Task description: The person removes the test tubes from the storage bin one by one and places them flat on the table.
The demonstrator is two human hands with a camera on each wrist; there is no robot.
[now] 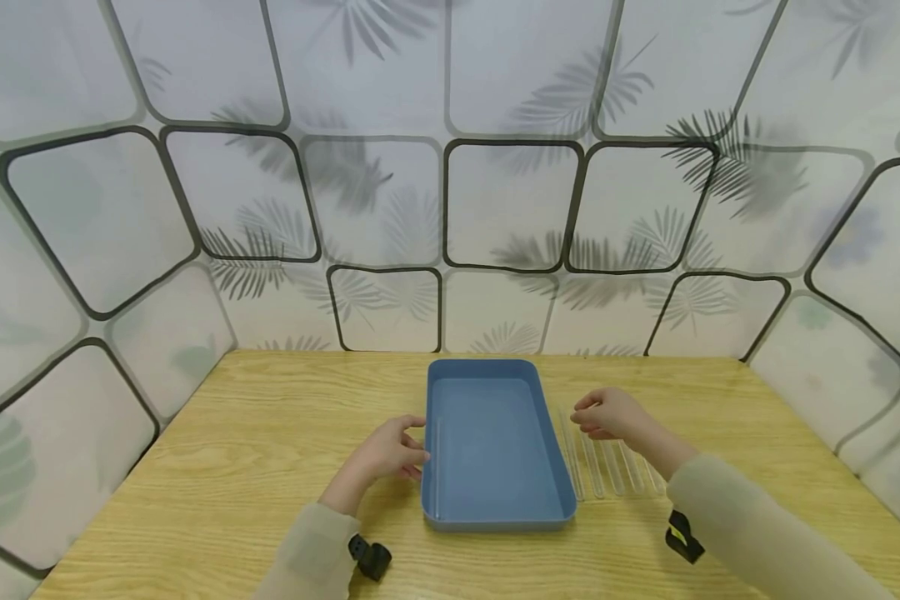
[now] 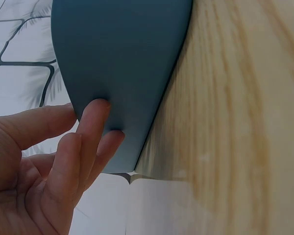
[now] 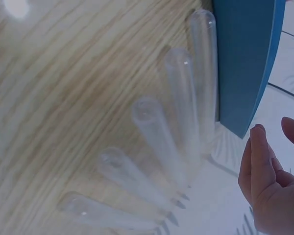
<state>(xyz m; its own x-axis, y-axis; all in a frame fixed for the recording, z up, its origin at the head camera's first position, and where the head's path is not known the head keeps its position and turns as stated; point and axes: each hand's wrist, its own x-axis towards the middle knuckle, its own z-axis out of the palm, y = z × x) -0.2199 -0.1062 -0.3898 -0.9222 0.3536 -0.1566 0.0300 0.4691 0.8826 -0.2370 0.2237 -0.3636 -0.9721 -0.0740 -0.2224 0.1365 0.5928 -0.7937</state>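
Note:
A blue rectangular tray [image 1: 495,450] stands on the wooden table. My left hand [image 1: 392,450] touches its outer left wall; in the left wrist view the fingertips of that hand [image 2: 54,156] rest against the wall [image 2: 122,54] and one digit reaches its edge. Inside, along the left side, lies a clear tube [image 1: 438,471]. Several clear round-ended tubes [image 1: 613,468] lie side by side to the right of the tray. Over their far ends is my right hand [image 1: 607,414], fingers loosely bent. In the right wrist view, a gap shows between its thumb and fingers, with nothing held.
The nearest loose tube [image 3: 205,63] lies close along the tray's right wall [image 3: 240,58]; the others fan out from it. Patterned cloth [image 1: 510,208] hangs behind the table [image 1: 292,433] and at both sides. Each wrist wears a small black camera [image 1: 375,561].

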